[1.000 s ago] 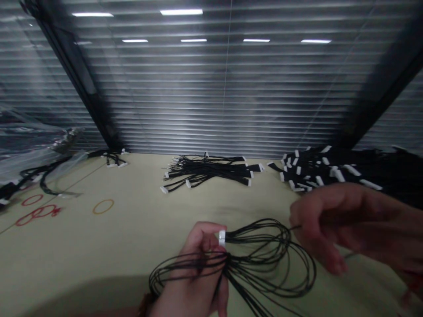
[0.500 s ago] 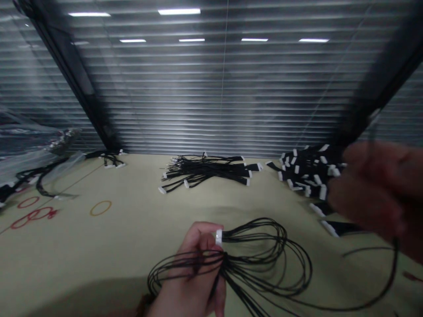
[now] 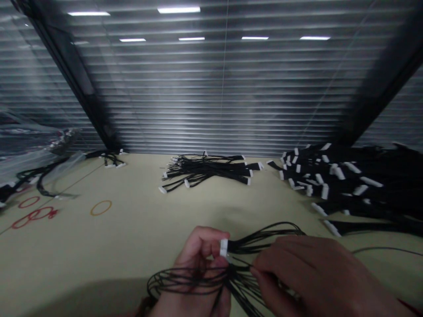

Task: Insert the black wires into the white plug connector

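Wire harness (image 3: 264,235), loops lying along 3–9 o'clock: left hand (image 3: 194,275) grip pinches white connector (image 3: 224,248); right hand (image 3: 317,277) grip, at its 3 o'clock, pinches strands (image 3: 239,275).

harness pile (image 3: 350,189) just beyond the right hand (image 3: 313,277)

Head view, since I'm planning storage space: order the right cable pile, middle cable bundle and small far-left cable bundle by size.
1. Right cable pile, running off the picture's edge.
2. Middle cable bundle.
3. Small far-left cable bundle.
The right pile sits somewhat nearer the camera, which may exaggerate it.
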### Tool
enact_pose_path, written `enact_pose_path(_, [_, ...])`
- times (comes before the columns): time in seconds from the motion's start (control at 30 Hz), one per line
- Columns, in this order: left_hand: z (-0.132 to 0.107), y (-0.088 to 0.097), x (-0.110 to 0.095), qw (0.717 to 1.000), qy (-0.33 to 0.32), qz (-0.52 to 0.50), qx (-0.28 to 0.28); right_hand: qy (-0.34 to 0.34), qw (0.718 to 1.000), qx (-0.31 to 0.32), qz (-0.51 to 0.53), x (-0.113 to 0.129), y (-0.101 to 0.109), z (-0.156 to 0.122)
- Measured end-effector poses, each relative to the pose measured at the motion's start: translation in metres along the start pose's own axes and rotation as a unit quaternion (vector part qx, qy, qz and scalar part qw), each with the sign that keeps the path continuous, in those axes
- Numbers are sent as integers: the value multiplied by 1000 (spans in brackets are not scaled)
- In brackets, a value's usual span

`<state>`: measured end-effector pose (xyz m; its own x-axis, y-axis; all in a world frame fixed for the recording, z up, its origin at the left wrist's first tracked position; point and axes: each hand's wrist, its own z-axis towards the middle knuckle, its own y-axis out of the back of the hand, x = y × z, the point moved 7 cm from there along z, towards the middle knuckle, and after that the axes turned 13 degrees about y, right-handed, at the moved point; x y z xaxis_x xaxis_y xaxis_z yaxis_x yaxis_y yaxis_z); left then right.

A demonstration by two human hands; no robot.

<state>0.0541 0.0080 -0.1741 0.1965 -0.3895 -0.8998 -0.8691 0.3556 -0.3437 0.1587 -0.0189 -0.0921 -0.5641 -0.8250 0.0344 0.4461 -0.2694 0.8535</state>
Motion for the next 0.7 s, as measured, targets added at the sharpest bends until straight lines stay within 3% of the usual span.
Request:
enact_pose_path(0.3, [-1,4,1,999,-8,-31,-5,-17,1000,-2,15,-2,-2,-4])
enact_pose_path(0.47, [-5,1,8,997,24,-60,31,-5,999,-14,44,-1,-6,-7])
enact_pose_path(0.6, [-4,3,7,999,33,-17,-8,12,999,9,44,2,-10,-2])
enact_pose_path(0.7, [-1,8,4,998,23,37,-45,15,998,-44,-43,1,7,2])
